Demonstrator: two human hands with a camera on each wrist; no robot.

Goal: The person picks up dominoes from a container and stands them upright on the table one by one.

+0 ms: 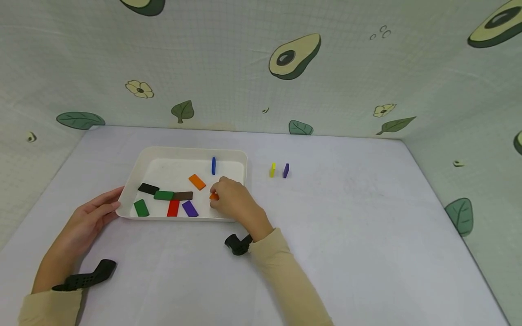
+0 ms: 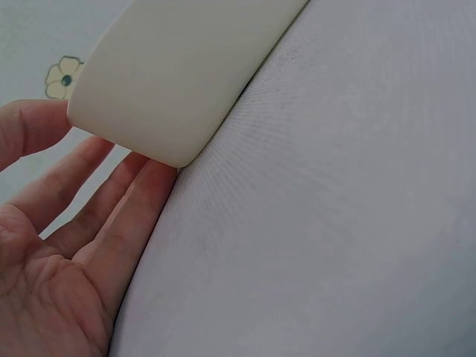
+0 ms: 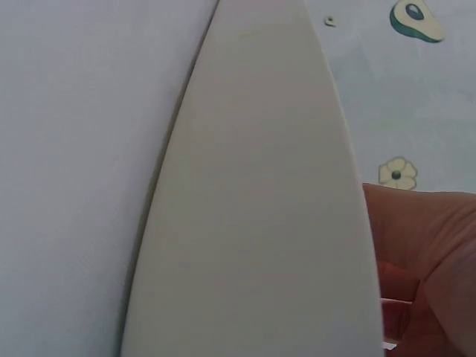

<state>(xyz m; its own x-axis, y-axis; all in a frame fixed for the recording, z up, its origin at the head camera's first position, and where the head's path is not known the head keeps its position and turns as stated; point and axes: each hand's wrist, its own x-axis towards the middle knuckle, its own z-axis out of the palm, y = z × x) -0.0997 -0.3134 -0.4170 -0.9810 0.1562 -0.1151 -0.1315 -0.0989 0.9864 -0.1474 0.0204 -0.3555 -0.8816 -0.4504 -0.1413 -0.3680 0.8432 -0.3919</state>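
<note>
My left hand [image 1: 90, 220] touches the left end of a white tray [image 1: 183, 152] with straight fingers. In the left wrist view, its fingertips and thumb lie against the tray's outer wall [image 2: 163, 74]. Over the tray's right part, my right hand [image 1: 236, 199] pinches an orange domino [image 1: 214, 196], mostly hidden by the fingers. Up and left of it lies another orange domino [image 1: 197, 182]. A blue domino [image 1: 214, 165] stands on edge near the tray's back wall. In the right wrist view, the tray wall hides most of the right hand [image 3: 424, 260].
Black [image 1: 148, 188], green [image 1: 164, 195], brown [image 1: 182, 196], red [image 1: 173, 208] and purple [image 1: 190, 208] dominoes lie in the tray, with a second green domino [image 1: 141, 208]. Right of the tray, a yellow domino [image 1: 273, 170] and a purple domino [image 1: 286, 170] stand on the white table [image 1: 359, 226].
</note>
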